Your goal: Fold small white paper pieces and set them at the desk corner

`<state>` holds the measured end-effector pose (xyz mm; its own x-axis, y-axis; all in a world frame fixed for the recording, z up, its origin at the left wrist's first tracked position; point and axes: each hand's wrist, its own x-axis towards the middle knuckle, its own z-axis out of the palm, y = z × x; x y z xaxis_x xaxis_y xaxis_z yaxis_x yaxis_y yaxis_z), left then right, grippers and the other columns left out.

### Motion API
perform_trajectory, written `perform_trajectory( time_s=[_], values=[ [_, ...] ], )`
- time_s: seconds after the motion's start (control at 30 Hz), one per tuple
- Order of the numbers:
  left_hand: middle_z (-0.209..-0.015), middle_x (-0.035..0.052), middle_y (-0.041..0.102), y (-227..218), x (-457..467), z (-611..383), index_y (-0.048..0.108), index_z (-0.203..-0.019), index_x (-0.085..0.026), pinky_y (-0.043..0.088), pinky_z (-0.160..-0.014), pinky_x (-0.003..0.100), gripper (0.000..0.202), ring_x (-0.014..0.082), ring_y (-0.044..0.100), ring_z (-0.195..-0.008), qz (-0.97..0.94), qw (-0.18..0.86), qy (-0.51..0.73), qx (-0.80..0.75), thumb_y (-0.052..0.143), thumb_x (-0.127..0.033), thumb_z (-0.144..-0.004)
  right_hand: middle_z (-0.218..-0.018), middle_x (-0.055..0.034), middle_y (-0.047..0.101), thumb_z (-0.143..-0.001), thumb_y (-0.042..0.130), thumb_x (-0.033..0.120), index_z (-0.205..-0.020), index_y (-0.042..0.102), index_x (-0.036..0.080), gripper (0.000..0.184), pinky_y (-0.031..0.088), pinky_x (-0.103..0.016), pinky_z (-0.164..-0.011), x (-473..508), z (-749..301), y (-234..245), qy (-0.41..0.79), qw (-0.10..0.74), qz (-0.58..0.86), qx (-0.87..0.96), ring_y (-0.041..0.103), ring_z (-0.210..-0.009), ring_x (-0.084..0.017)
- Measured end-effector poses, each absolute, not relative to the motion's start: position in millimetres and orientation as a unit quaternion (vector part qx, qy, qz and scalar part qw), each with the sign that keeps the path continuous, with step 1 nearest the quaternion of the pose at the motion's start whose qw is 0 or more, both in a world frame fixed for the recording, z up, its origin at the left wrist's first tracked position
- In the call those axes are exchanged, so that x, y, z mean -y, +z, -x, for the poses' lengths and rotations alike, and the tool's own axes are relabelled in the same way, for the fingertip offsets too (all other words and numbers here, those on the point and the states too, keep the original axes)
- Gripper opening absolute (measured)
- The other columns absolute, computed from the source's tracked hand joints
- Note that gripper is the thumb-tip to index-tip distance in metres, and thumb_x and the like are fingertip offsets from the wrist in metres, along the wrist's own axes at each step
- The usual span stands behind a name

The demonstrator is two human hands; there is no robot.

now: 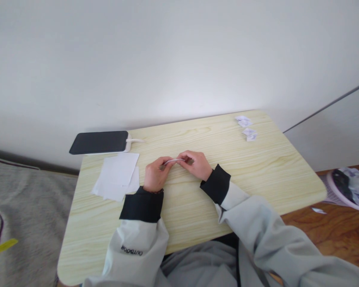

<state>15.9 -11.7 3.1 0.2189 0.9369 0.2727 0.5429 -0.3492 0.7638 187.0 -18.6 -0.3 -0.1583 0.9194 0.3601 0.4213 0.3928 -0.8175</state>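
A narrow piece of white paper [174, 160], seen nearly edge-on and slightly bowed, spans the gap between my hands. My left hand [156, 174] pinches its left end between thumb and fingers. At the other end, the thumb and fingers of my right hand [196, 164] are closed on it. Both hands are over the middle of the wood-grain table [197, 211]. Left of my left hand lies a loose stack of white paper sheets [116, 175]. Two small folded paper pieces [243, 121] lie at the far right of the table.
A black power bank or phone-like device [100, 142] with a white cable [136, 140] sits at the back left edge. A white wall [179, 59] rises behind the table. A pink waste basket [332, 189] with crumpled contents stands on the floor at right. Grey bedding [30, 223] lies at left.
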Motion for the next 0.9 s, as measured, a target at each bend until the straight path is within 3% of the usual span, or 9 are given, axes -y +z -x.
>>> perform_trajectory(
  time_s=[0.17,0.4,0.57,0.7,0.9],
  values=[
    [-0.096,0.0018,0.072,2.4,11.3,-13.8,0.068,-0.098,-0.019,0.053,-0.079,0.025,0.027,0.0165,0.068,-0.084,-0.690,0.309,0.384,-0.530,0.060,-0.038,-0.079,-0.075,-0.0025,0.071,-0.083,0.057,0.031,-0.085,0.067,0.017,0.017,0.052,-0.022,-0.062,17.7,-187.5,0.3,0.320,0.475,0.484,0.661,0.066,-0.061,-0.012],
    [-0.082,0.0004,0.074,-1.4,9.8,-13.7,0.071,-0.088,-0.020,0.056,-0.075,0.027,0.022,0.0173,0.069,-0.077,-0.640,0.369,0.400,-0.542,0.062,-0.037,-0.077,-0.072,-0.0023,0.071,-0.081,0.059,0.037,-0.083,0.068,0.018,0.021,0.054,-0.024,-0.056,16.6,-186.8,-3.3,0.401,0.476,0.486,0.613,0.067,-0.057,-0.015],
    [-0.098,0.0026,0.072,-0.1,10.1,-13.1,0.066,-0.105,-0.021,0.058,-0.074,0.026,0.033,0.0166,0.068,-0.083,-0.679,0.346,0.410,-0.501,0.065,-0.038,-0.076,-0.070,-0.0022,0.070,-0.078,0.063,0.037,-0.086,0.064,0.017,0.021,0.051,-0.021,-0.049,15.5,-188.1,-5.3,0.467,0.494,0.478,0.556,0.065,-0.052,-0.013],
    [-0.100,0.0041,0.071,1.7,10.0,-12.7,0.069,-0.099,-0.019,0.058,-0.071,0.026,0.029,0.0160,0.068,-0.079,-0.717,0.309,0.403,-0.477,0.064,-0.038,-0.077,-0.075,-0.0027,0.070,-0.079,0.061,0.034,-0.091,0.063,0.017,0.020,0.051,-0.021,-0.053,16.5,-189.4,-3.6,0.453,0.492,0.471,0.575,0.064,-0.055,-0.011],
    [-0.094,0.0032,0.072,1.1,9.3,-13.4,0.070,-0.095,-0.018,0.059,-0.068,0.025,0.026,0.0157,0.069,-0.075,-0.704,0.272,0.412,-0.511,0.062,-0.037,-0.079,-0.084,-0.0022,0.070,-0.077,0.065,0.030,-0.094,0.066,0.019,0.020,0.051,-0.020,-0.056,17.3,-189.7,-0.5,0.344,0.463,0.490,0.654,0.061,-0.057,-0.009]
  ],
)
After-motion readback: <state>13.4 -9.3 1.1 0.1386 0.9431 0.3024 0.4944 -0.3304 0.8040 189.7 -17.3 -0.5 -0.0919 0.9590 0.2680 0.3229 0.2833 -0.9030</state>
